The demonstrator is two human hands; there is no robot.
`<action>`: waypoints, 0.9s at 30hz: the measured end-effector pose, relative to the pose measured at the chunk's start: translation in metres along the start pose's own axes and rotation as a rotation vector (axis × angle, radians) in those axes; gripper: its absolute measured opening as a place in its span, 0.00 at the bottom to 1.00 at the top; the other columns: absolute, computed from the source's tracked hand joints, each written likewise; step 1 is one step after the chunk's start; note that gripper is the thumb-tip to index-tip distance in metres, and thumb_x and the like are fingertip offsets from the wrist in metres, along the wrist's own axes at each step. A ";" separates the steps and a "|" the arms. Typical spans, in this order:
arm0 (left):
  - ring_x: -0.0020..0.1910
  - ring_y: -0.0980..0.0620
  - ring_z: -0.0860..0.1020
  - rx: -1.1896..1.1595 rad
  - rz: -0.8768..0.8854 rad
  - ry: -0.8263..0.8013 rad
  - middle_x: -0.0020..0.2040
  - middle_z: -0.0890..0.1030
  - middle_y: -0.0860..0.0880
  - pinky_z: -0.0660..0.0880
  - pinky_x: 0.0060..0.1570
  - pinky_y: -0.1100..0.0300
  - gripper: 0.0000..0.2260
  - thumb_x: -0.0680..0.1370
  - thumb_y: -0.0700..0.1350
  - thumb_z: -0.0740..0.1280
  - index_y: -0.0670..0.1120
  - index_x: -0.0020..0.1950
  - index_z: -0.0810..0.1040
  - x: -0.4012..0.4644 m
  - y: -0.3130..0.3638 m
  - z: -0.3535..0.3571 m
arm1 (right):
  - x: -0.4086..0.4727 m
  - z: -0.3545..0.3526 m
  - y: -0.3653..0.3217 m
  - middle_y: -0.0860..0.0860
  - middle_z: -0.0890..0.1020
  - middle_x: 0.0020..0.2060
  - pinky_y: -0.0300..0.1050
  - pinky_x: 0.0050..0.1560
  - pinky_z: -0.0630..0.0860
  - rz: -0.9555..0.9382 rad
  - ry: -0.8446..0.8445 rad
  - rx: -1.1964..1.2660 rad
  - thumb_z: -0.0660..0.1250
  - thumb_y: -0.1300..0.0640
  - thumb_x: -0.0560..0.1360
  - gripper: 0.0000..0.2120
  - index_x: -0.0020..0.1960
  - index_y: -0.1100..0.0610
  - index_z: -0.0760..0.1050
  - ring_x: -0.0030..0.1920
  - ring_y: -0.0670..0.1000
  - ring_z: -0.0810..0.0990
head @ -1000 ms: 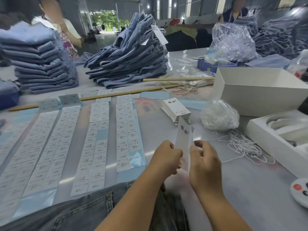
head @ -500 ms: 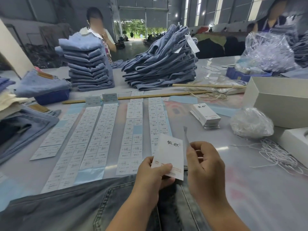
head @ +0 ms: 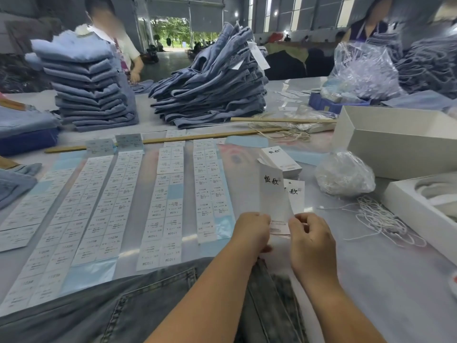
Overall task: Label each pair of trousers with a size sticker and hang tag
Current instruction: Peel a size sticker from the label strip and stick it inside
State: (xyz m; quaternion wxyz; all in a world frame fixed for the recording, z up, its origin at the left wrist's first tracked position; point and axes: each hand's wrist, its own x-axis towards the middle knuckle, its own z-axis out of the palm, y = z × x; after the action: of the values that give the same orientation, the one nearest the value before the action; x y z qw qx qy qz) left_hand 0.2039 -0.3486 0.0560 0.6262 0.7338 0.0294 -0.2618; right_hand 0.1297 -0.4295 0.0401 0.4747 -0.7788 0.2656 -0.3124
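Raised upright now, two hang tags are pinched between both hands' fingers.

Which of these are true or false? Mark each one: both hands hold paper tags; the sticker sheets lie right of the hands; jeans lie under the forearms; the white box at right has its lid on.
1. Both hands hold paper tags. True: the left hand and right hand pinch two tags.
2. The sticker sheets lie right of the hands. False: they lie to the left.
3. Jeans lie under the forearms. True.
4. The white box has its lid on. False: it is open.
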 end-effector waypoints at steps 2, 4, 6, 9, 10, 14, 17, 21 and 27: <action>0.39 0.46 0.75 0.276 0.057 0.008 0.46 0.76 0.44 0.78 0.44 0.54 0.08 0.81 0.42 0.60 0.44 0.43 0.73 0.012 -0.001 0.007 | 0.007 -0.004 0.010 0.49 0.78 0.43 0.41 0.41 0.66 0.041 -0.002 -0.017 0.63 0.57 0.78 0.06 0.42 0.53 0.75 0.44 0.45 0.74; 0.44 0.43 0.78 0.397 0.058 0.014 0.47 0.78 0.44 0.77 0.45 0.54 0.07 0.80 0.41 0.62 0.43 0.42 0.74 0.021 -0.003 0.012 | 0.013 -0.006 0.020 0.52 0.79 0.43 0.45 0.43 0.66 0.078 -0.010 -0.045 0.63 0.58 0.78 0.06 0.44 0.55 0.76 0.45 0.52 0.75; 0.47 0.41 0.81 0.423 0.065 0.052 0.50 0.81 0.44 0.78 0.42 0.55 0.05 0.77 0.38 0.63 0.41 0.50 0.78 0.025 -0.007 0.014 | 0.016 -0.007 0.028 0.54 0.80 0.43 0.46 0.44 0.67 0.109 -0.023 -0.059 0.62 0.59 0.78 0.06 0.45 0.57 0.77 0.47 0.55 0.76; 0.48 0.43 0.81 0.486 0.137 0.093 0.52 0.80 0.45 0.81 0.47 0.51 0.08 0.76 0.39 0.62 0.43 0.54 0.75 0.029 -0.013 0.017 | 0.016 -0.005 0.034 0.51 0.81 0.42 0.46 0.43 0.67 0.098 -0.046 -0.087 0.62 0.58 0.78 0.08 0.43 0.56 0.78 0.48 0.56 0.77; 0.48 0.44 0.80 0.519 0.162 0.118 0.52 0.79 0.45 0.80 0.46 0.52 0.07 0.76 0.40 0.62 0.44 0.54 0.73 0.028 -0.013 0.018 | 0.016 -0.004 0.034 0.51 0.82 0.44 0.46 0.46 0.68 0.078 -0.049 -0.114 0.62 0.58 0.78 0.08 0.44 0.56 0.79 0.50 0.56 0.76; 0.46 0.46 0.75 0.685 0.297 0.290 0.47 0.76 0.48 0.69 0.39 0.55 0.06 0.78 0.44 0.58 0.45 0.53 0.70 0.018 -0.009 0.020 | 0.013 -0.003 0.031 0.52 0.81 0.54 0.48 0.61 0.67 -0.018 0.019 -0.185 0.64 0.59 0.78 0.10 0.57 0.59 0.79 0.60 0.56 0.73; 0.42 0.49 0.73 0.635 0.370 0.303 0.45 0.75 0.48 0.68 0.37 0.55 0.04 0.79 0.44 0.59 0.44 0.48 0.71 0.008 -0.006 0.012 | 0.010 -0.006 0.022 0.48 0.80 0.51 0.48 0.61 0.69 -0.111 0.054 -0.142 0.64 0.60 0.78 0.10 0.57 0.59 0.79 0.59 0.56 0.75; 0.40 0.50 0.76 0.251 0.314 0.190 0.45 0.79 0.46 0.78 0.39 0.52 0.03 0.79 0.44 0.61 0.46 0.46 0.71 -0.017 -0.008 -0.009 | 0.001 -0.007 -0.005 0.49 0.80 0.47 0.45 0.55 0.74 -0.232 0.094 -0.003 0.60 0.54 0.75 0.12 0.52 0.58 0.78 0.52 0.52 0.78; 0.41 0.44 0.82 -0.086 0.318 0.191 0.45 0.82 0.47 0.81 0.38 0.46 0.05 0.77 0.40 0.63 0.48 0.51 0.74 -0.061 -0.037 -0.054 | -0.035 0.001 -0.055 0.46 0.77 0.32 0.29 0.37 0.70 -0.523 0.080 -0.004 0.66 0.57 0.72 0.06 0.48 0.58 0.77 0.32 0.45 0.75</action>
State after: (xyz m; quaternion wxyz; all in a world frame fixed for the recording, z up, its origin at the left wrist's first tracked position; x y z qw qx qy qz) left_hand 0.1566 -0.2729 0.0522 0.6850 0.7231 -0.0165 -0.0869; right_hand 0.1133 -0.3814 0.0814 0.3654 -0.8091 0.0746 -0.4542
